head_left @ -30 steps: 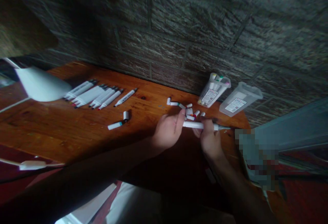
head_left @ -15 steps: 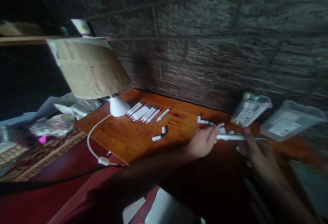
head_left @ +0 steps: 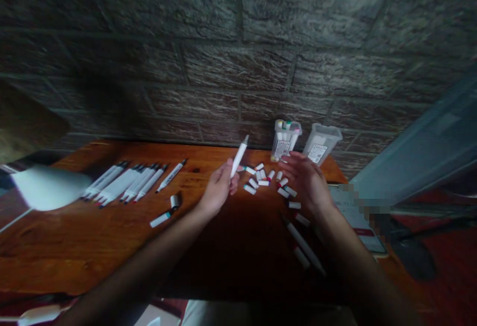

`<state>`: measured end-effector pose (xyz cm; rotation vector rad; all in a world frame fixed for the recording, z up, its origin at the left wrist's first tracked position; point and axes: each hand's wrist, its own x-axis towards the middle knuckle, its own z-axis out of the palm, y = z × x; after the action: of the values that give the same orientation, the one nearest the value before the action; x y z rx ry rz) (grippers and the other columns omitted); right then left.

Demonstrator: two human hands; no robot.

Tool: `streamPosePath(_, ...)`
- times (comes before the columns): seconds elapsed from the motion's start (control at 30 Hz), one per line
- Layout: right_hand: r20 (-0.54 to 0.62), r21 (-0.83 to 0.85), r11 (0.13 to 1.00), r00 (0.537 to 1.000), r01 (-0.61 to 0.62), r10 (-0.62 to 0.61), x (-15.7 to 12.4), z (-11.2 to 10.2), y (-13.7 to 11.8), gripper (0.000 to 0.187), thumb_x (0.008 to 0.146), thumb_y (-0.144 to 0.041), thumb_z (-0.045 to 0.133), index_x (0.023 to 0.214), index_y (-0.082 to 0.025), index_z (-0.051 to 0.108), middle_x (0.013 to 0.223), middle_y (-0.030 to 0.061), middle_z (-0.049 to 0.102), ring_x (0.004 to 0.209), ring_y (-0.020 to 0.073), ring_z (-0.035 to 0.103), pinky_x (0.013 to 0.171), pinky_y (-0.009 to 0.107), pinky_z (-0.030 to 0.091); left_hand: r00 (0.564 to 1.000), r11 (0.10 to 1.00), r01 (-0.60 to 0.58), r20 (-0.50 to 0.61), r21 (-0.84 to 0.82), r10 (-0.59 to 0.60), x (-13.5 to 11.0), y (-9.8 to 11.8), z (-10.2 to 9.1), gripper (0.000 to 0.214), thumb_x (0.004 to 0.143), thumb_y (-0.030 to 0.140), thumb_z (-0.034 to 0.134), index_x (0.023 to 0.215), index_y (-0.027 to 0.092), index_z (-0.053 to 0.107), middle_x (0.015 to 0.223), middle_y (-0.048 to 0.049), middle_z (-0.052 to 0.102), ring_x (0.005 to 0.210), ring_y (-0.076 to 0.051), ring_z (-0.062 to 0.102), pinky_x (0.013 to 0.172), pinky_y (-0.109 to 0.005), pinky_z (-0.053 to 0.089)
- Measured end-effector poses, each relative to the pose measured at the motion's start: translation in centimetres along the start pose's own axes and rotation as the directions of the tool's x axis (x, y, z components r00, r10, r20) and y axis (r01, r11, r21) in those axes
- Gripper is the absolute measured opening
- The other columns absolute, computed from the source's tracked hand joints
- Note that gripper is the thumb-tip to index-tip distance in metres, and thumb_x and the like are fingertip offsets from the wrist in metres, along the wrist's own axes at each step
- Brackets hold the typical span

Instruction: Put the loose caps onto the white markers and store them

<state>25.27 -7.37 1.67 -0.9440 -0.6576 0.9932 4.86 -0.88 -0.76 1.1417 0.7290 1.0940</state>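
In my left hand [head_left: 219, 187] is a white marker [head_left: 239, 157], held tilted with its uncapped grey end up. My right hand [head_left: 309, 179] is off the marker, its fingers loosely spread close to a clear plastic box [head_left: 285, 139] that has markers standing in it. Many white caps [head_left: 264, 183] with coloured ends lie scattered on the table between and below my hands. Under my right forearm lies another marker [head_left: 305, 244], dim in shadow, beside a red-ended cap [head_left: 301, 257].
A row of uncapped markers [head_left: 128, 182] lies on the wooden table [head_left: 208, 246] at left, near two loose caps [head_left: 160, 220]. A second clear box [head_left: 322, 142] stands at back right by the brick wall. The lamp's white base [head_left: 48, 187] is far left; a clipboard [head_left: 354, 211] lies right.
My view has swung to the right. The right hand has come away from the marker's end, and the left hand now holds the marker alone, pointing upward.
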Motion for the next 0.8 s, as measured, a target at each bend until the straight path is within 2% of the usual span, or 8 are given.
streamPosePath(0.07, 0.002, 0.104, 0.995, 1.000, -0.008, 0.008, 0.4, -0.4, -0.2, 0.026, 0.074, -0.028, 0.073, 0.100, -0.023, 0.069, 0.106, 0.0030, 0.075, 0.102, 0.0186, 0.070, 0.088, 0.031, 0.055, 0.999, 0.994, 0.023, -0.020, -0.105, -0.026, 0.4, 0.1, -0.2, 0.049, 0.081, 0.060, 0.066, 0.089, 0.013, 0.060, 0.057, 0.0069, 0.040, 0.044, -0.005, 0.031, 0.040, -0.016, 0.028)
streamPosePath(0.17, 0.039, 0.145, 0.989, 0.999, -0.009, 0.004, 0.6, -0.8, -0.2, 0.032, 0.070, -0.017, 0.073, 0.102, -0.024, 0.069, 0.111, 0.0030, 0.074, 0.113, 0.0194, 0.067, 0.102, 0.037, 0.050, 0.998, 0.985, 0.060, -0.011, -0.162, -0.062, 0.6, 0.2, -0.4, 0.048, 0.079, 0.058, 0.069, 0.090, 0.012, 0.059, 0.059, 0.0063, 0.043, 0.044, -0.004, 0.033, 0.040, -0.016, 0.029)
streamPosePath(0.37, 0.151, 0.127, 0.992, 0.989, -0.017, -0.003, 0.4, -0.7, -0.3, 0.032, 0.073, -0.012, 0.072, 0.102, -0.023, 0.072, 0.113, 0.0035, 0.074, 0.118, 0.0185, 0.064, 0.108, 0.038, 0.047, 0.998, 0.985, 0.062, 0.023, -0.161, -0.059, 0.3, 0.1, -0.1, 0.047, 0.080, 0.057, 0.069, 0.088, 0.011, 0.061, 0.058, 0.0061, 0.044, 0.044, -0.004, 0.034, 0.040, -0.016, 0.028)
streamPosePath(0.47, 0.150, 0.106, 0.993, 0.988, -0.046, 0.030, 0.3, -0.5, -0.4, 0.028, 0.073, -0.016, 0.076, 0.100, -0.022, 0.074, 0.108, 0.0051, 0.076, 0.106, 0.0177, 0.070, 0.095, 0.031, 0.056, 0.997, 0.979, 0.081, 0.016, -0.187, -0.080, 0.2, 0.4, 0.1, 0.045, 0.081, 0.056, 0.069, 0.087, 0.012, 0.062, 0.056, 0.0064, 0.043, 0.043, -0.004, 0.033, 0.040, -0.015, 0.027)
streamPosePath(0.53, 0.095, 0.071, 0.995, 0.994, -0.067, 0.060, 0.3, -0.6, -0.4, 0.028, 0.072, -0.021, 0.079, 0.100, -0.022, 0.073, 0.104, 0.0051, 0.077, 0.080, 0.0127, 0.073, 0.070, 0.022, 0.060, 0.994, 0.968, 0.111, 0.036, -0.223, -0.105, 0.1, 0.6, 0.2, 0.043, 0.081, 0.054, 0.069, 0.086, 0.012, 0.062, 0.054, 0.0069, 0.041, 0.042, -0.004, 0.032, 0.040, -0.015, 0.027)
streamPosePath(0.63, -0.009, 0.006, 0.999, 0.999, -0.041, 0.041, 0.1, -0.6, -0.6, 0.031, 0.075, -0.034, 0.077, 0.102, -0.021, 0.071, 0.088, 0.0025, 0.078, 0.039, 0.0031, 0.051, 0.035, 0.015, 0.040, 0.984, 0.943, 0.170, 0.096, -0.285, -0.148, 0.1, 1.0, 0.2, 0.037, 0.083, 0.048, 0.070, 0.088, 0.012, 0.063, 0.054, 0.0066, 0.043, 0.041, -0.004, 0.033, 0.040, -0.015, 0.030)
streamPosePath(0.7, -0.043, -0.008, 1.000, 0.999, 0.000, -0.001, 0.2, -0.6, -0.6, 0.032, 0.075, -0.039, 0.074, 0.099, -0.019, 0.071, 0.068, -0.0023, 0.073, 0.033, 0.0022, 0.037, 0.031, 0.015, 0.029, 0.981, 0.928, 0.185, 0.119, -0.322, -0.155, 0.1, 1.3, 0.1, 0.033, 0.084, 0.043, 0.071, 0.093, 0.011, 0.065, 0.056, 0.0052, 0.047, 0.043, -0.005, 0.039, 0.042, -0.015, 0.034)
streamPosePath(0.8, -0.046, -0.002, 1.000, 0.998, 0.031, -0.031, 0.6, -0.5, -0.7, 0.025, 0.071, -0.036, 0.077, 0.088, -0.018, 0.072, 0.055, -0.0076, 0.061, 0.038, 0.0023, 0.036, 0.036, 0.016, 0.027, 0.985, 0.920, 0.164, 0.116, -0.357, -0.131, 0.1, 1.7, 0.0, 0.029, 0.082, 0.035, 0.074, 0.096, 0.010, 0.066, 0.064, 0.0015, 0.057, 0.048, -0.006, 0.048, 0.045, -0.017, 0.041)
